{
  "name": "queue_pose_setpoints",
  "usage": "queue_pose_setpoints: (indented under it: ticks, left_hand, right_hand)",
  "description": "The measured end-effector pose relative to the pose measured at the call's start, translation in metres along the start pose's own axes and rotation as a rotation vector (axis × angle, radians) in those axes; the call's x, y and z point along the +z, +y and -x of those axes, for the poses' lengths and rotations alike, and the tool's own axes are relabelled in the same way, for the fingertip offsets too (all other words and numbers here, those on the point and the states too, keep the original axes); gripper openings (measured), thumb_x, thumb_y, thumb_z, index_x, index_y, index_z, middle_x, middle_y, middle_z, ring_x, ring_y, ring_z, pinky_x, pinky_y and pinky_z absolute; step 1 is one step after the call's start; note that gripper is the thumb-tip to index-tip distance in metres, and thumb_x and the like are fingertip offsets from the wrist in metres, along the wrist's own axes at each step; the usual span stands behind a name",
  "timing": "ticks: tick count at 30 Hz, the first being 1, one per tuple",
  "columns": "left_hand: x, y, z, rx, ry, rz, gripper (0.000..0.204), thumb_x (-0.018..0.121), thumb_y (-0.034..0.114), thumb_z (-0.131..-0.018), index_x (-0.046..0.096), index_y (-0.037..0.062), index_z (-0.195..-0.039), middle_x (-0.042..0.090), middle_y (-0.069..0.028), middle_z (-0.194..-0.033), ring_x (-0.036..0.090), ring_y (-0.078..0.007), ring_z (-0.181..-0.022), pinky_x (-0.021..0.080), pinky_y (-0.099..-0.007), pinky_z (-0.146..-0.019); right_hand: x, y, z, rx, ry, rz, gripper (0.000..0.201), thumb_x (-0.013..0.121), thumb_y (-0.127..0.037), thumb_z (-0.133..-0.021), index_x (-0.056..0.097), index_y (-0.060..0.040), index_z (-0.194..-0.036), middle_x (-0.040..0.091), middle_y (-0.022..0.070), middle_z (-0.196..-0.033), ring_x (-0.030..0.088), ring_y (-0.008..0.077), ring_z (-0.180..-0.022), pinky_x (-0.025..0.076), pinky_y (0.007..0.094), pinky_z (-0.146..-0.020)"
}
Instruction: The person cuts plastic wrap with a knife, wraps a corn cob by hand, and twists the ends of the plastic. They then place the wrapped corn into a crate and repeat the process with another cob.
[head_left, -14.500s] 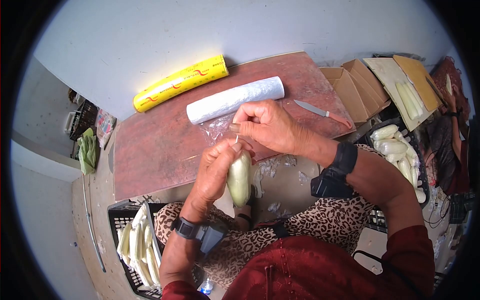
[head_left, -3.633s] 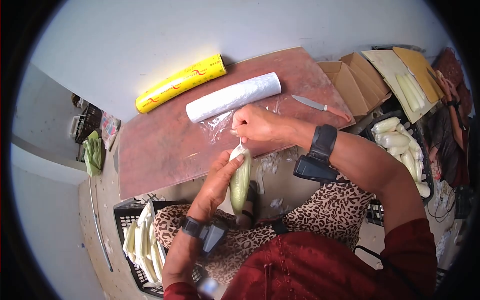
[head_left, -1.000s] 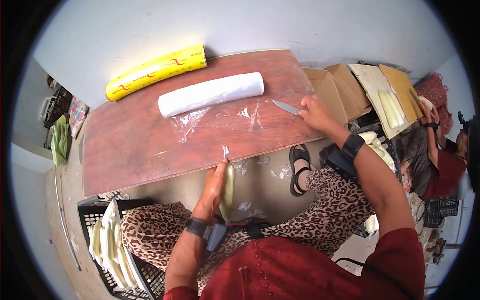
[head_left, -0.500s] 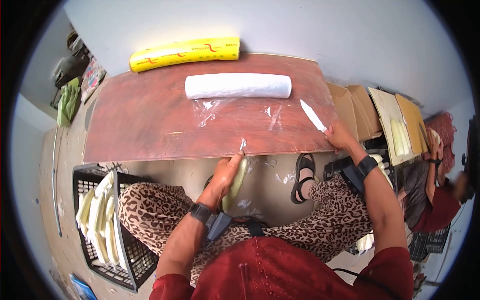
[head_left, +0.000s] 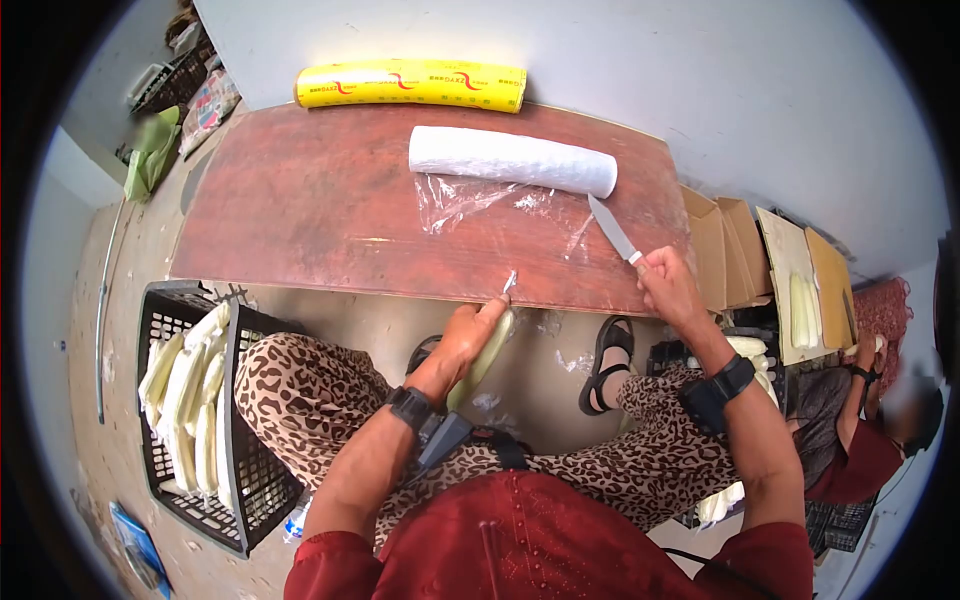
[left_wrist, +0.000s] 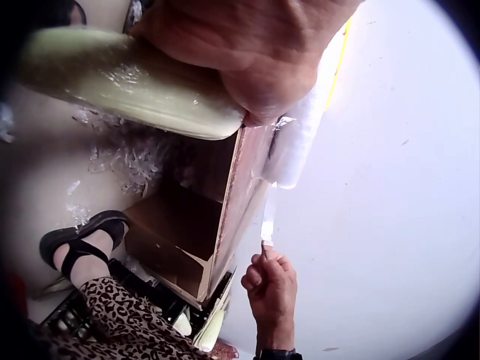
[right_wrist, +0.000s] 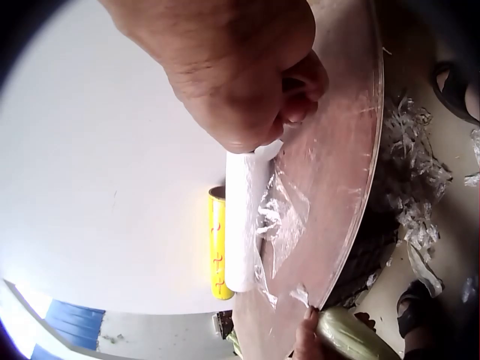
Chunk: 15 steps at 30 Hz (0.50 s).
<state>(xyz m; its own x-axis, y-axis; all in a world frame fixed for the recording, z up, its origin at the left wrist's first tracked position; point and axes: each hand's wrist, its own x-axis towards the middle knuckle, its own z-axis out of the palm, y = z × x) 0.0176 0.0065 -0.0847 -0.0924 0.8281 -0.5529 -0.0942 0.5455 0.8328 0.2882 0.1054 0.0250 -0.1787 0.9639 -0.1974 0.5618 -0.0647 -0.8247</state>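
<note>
My left hand [head_left: 468,338] holds a long pale green vegetable [head_left: 486,362] wrapped in clear film, low at the table's front edge. Its twisted film tail [head_left: 511,281] lies over the edge onto the red-brown tabletop [head_left: 300,200]. Seen from the left wrist, the wrapped vegetable [left_wrist: 135,86] is smooth and shiny, its upper end under the hand. My right hand [head_left: 672,287] grips a knife [head_left: 613,230] by the handle above the table's right part. The blade points away toward the white film roll [head_left: 510,160], apart from the film tail. In the right wrist view my hand mostly covers the knife.
A yellow printed roll [head_left: 410,85] lies by the wall. Loose film [head_left: 455,200] trails from the white roll. A black crate [head_left: 236,420] of wrapped vegetables stands left; more lie at right. Cardboard boxes [head_left: 735,250] and another person [head_left: 850,440] are at right. Film scraps litter the floor.
Earlier both hands worked the film end above the vegetable while the knife lay on the table. The right hand has since picked the knife up; the left hand brought the film tail to the edge.
</note>
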Motion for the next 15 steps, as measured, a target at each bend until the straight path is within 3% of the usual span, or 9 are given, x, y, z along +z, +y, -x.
queue_pose_setpoints:
  ticks: [3,6,10,13,15]
  left_hand:
    - [-0.001,0.0,-0.001,-0.006,-0.015,-0.023,0.066,0.057,0.045,-0.09,0.057,-0.0179,-0.111,0.065,-0.0217,-0.097,0.061,-0.0225,-0.082,0.049,-0.035,-0.073]
    - [0.0,-0.002,-0.002,0.045,0.009,-0.032,0.065,0.057,0.044,-0.09,0.058,-0.0182,-0.109,0.065,-0.0209,-0.095,0.061,-0.0215,-0.08,0.049,-0.0346,-0.071]
    - [0.002,-0.002,-0.002,0.019,0.04,-0.055,0.063,0.057,0.043,-0.09,0.058,-0.0184,-0.106,0.065,-0.0189,-0.091,0.061,-0.0204,-0.078,0.049,-0.0343,-0.069]
    - [0.0,-0.004,-0.005,0.032,-0.017,-0.041,0.074,0.056,0.05,-0.087,0.057,-0.0207,-0.109,0.063,-0.0332,-0.105,0.064,-0.0349,-0.099,0.047,-0.04,-0.086]
    - [0.0,-0.005,-0.005,0.011,-0.03,-0.048,0.074,0.056,0.051,-0.087,0.058,-0.0204,-0.108,0.063,-0.0326,-0.103,0.065,-0.0342,-0.095,0.048,-0.0399,-0.084]
  right_hand:
    - [0.008,-0.007,0.012,0.143,-0.082,-0.115,0.015,0.056,-0.016,-0.094,0.046,-0.0058,-0.098,0.053,0.0014,-0.07,0.041,0.0051,-0.046,0.032,0.0216,-0.04]
    - [0.023,-0.004,0.014,0.083,-0.176,-0.151,0.013,0.055,-0.015,-0.095,0.047,-0.0054,-0.098,0.052,-0.0001,-0.07,0.041,0.0045,-0.047,0.031,0.021,-0.04]
    - [0.047,-0.009,0.022,-0.179,-0.269,-0.064,0.009,0.052,-0.012,-0.098,0.047,-0.0041,-0.099,0.049,-0.0043,-0.071,0.041,0.0019,-0.056,0.033,0.0194,-0.047]
    - [0.06,-0.02,0.027,-0.269,-0.306,-0.026,0.009,0.052,-0.011,-0.097,0.048,-0.0033,-0.1,0.05,-0.0042,-0.072,0.042,0.0013,-0.062,0.034,0.0196,-0.053]
    - [0.071,-0.013,0.022,-0.298,-0.307,-0.006,0.011,0.054,-0.012,-0.096,0.05,-0.002,-0.099,0.055,-0.0002,-0.075,0.049,0.0056,-0.068,0.04,0.0242,-0.058]
